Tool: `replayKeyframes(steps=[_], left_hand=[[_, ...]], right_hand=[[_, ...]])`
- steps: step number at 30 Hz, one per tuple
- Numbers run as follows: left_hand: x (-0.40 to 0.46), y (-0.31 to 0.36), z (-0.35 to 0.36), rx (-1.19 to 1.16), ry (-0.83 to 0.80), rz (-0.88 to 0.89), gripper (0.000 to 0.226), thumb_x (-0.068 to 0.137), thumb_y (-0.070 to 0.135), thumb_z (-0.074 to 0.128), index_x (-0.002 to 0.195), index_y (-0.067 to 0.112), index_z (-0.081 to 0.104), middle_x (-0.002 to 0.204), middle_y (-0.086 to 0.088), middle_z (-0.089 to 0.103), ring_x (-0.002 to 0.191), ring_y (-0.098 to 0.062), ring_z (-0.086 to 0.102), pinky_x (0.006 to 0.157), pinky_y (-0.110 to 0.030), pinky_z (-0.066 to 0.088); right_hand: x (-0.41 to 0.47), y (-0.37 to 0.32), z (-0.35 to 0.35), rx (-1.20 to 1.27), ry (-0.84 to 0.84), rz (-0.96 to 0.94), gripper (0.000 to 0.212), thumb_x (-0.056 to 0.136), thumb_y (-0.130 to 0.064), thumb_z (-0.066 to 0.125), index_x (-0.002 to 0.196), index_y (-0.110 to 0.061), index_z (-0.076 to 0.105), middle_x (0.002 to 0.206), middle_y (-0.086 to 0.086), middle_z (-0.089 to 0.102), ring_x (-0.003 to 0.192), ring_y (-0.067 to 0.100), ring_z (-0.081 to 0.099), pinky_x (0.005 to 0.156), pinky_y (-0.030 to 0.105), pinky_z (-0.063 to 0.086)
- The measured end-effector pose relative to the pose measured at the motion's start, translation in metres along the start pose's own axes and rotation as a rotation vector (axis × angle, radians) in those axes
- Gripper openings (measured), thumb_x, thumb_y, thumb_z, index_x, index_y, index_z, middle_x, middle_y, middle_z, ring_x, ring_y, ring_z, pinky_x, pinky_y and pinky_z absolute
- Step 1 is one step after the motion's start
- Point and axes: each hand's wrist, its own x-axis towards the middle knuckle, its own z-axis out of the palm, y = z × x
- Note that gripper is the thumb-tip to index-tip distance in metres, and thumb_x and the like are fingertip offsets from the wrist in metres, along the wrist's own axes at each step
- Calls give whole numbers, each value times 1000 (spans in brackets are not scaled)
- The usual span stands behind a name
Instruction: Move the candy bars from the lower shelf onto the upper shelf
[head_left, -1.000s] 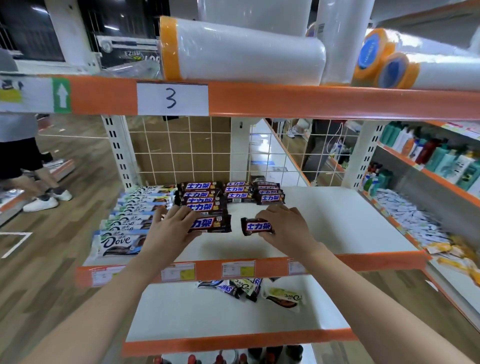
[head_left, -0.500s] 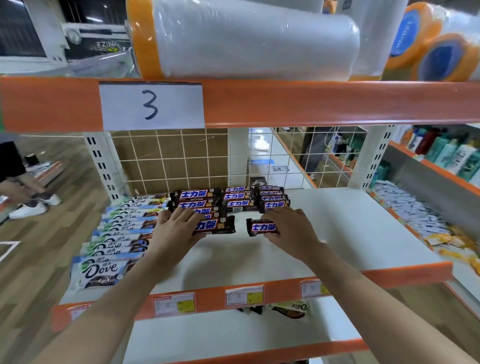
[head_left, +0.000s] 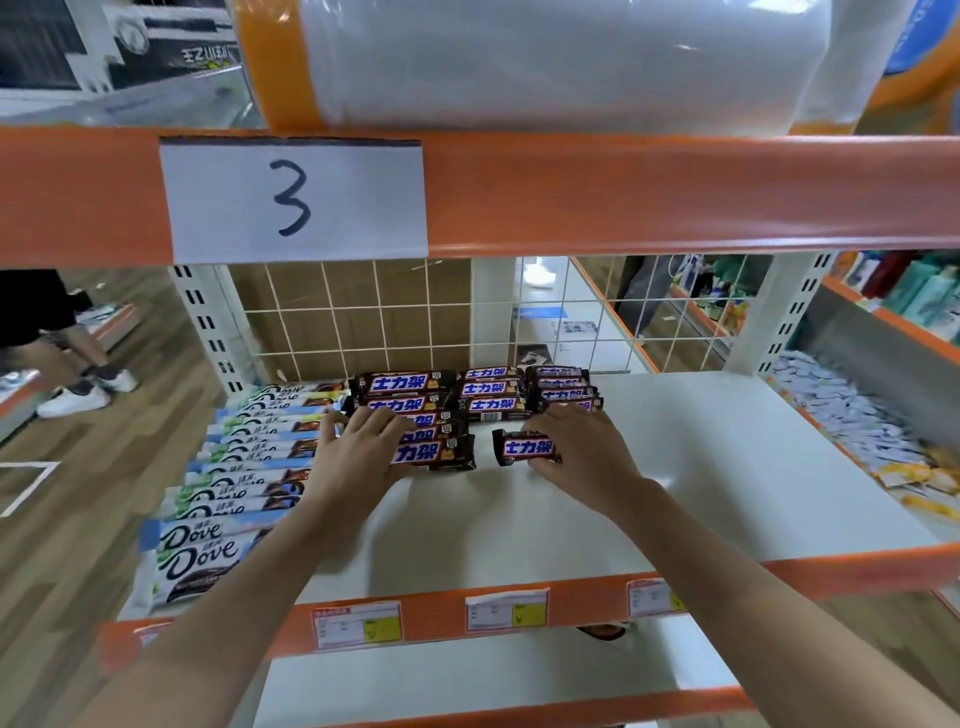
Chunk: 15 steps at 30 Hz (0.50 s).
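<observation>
Head view: left hand (head_left: 363, 457) and right hand (head_left: 582, 452) each grip a candy bar (head_left: 527, 448) on the upper shelf (head_left: 727, 467); best released flush with the rows.

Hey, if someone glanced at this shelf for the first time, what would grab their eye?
Probably the big handwritten 3 label on the orange rail overhead. Next, the two hands on the white shelf: the left hand grips one brown candy bar, and the right hand grips a shorter bar beside it.
</observation>
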Motion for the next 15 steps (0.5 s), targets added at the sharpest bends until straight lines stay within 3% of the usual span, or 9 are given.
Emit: replayKeyframes(steps=[15], left_hand=[[-4,-6,-4,36,-15,0,43,63,47,80,97,23,67,93,4,66,89,-23,63,79,-50,44]], right_hand=[[-5,13,2,13,-35,56,37,83,-40,66,116,-25,60,111,-9,61,110,14,52,92,29,34]])
